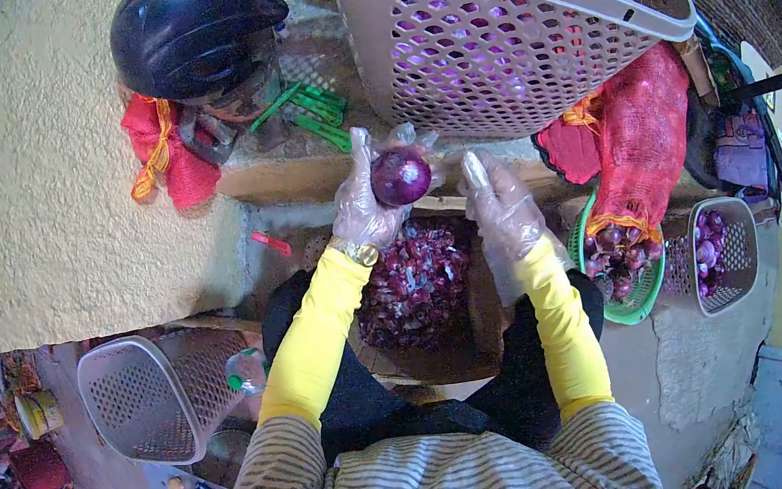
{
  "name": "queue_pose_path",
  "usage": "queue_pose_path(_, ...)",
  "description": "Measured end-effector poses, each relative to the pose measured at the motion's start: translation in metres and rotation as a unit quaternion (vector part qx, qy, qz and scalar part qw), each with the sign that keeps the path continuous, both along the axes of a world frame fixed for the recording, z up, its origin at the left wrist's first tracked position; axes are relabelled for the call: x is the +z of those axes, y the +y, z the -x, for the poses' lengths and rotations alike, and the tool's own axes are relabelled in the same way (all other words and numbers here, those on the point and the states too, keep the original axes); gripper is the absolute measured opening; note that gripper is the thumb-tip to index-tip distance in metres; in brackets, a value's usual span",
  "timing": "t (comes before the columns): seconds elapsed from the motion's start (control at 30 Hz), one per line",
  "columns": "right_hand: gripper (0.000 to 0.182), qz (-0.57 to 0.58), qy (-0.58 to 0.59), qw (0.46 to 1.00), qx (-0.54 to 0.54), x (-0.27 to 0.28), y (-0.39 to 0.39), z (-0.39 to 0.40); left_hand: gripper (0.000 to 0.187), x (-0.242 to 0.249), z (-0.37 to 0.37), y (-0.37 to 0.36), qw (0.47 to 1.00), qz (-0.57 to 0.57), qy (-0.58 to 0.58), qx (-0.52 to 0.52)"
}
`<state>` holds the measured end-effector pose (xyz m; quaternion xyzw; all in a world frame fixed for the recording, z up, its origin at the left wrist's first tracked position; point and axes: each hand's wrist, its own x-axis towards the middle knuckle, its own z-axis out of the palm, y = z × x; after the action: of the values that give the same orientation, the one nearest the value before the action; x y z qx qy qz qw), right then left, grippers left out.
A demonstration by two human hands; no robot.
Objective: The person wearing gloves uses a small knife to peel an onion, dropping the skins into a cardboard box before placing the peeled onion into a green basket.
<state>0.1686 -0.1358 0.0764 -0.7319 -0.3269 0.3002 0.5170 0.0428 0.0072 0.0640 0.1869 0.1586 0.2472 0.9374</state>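
Note:
My left hand (363, 188), in a clear plastic glove, is closed around a shiny purple-red onion (400, 176). To its right, my right hand (506, 205) is also gloved and held apart from the onion. Its fingers are bent and close together; whatever they may hold cannot be made out. Beneath both hands, between my knees, a box (439, 364) contains a heap of dark red onion skins (418, 286).
A large perforated basket (524, 52) stands ahead. On the right are a red mesh sack (644, 141), a green basin (638, 309) of onions and a smaller onion basket (737, 243). Left are a tilted basket (136, 399), black helmet (188, 37) and green-handled tools (316, 114).

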Motion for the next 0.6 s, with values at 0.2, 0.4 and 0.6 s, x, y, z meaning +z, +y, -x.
queue_pose_path(0.2, 0.037, 0.012, 0.158, 0.981, -0.111, -0.001, -0.003, 0.012, 0.066, 0.001, 0.000, 0.002, 0.999, 0.031, -0.021, 0.017)
queue_pose_path(0.4, 0.031, -0.074, 0.321, 0.938, -0.107, 0.008, -0.003, 0.017, 0.065, -0.015, -0.003, 0.008, 0.970, 0.197, -0.142, -0.006)
queue_pose_path(0.6, 0.031, -0.111, 0.188, 0.974, -0.061, 0.003, 0.015, 0.030, 0.064, -0.020, -0.005, 0.005, 0.977, 0.178, -0.116, 0.014)
